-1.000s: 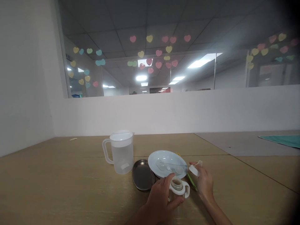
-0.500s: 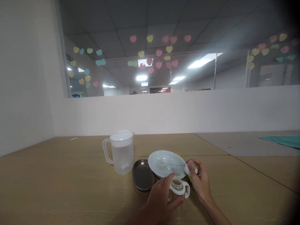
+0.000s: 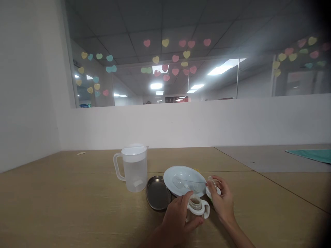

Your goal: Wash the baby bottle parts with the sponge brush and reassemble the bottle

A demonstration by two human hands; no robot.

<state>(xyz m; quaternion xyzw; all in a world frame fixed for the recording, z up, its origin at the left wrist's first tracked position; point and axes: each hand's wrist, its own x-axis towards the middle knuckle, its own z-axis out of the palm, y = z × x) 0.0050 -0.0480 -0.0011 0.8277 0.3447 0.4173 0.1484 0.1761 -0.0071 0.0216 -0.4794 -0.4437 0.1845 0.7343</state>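
Observation:
In the head view my left hand [image 3: 178, 215] is wrapped around a baby bottle [image 3: 196, 203] with white side handles. The bottle stands upright and its mouth is uncovered. My right hand [image 3: 223, 201] pinches a white bottle collar with a clear nipple [image 3: 212, 187], to the right of the bottle. From my right fingers a thin, dark, straight rod [image 3: 195, 181] reaches left across a pale blue bowl [image 3: 172, 172]; its kind is unclear. Inside the bowl lie a few clear pieces, too indistinct to name.
A dark metal tray [image 3: 158, 193] sits left of the bowl, partly beneath its rim. Behind it stands a lidded translucent pitcher [image 3: 134, 170]. A teal cloth [image 3: 312, 154] lies at the far right. The white wall and window close off the table's back.
My right hand has shifted slightly to the right with the collar and nipple. The thin rod's end has moved with it. My left hand and the bottle stay put.

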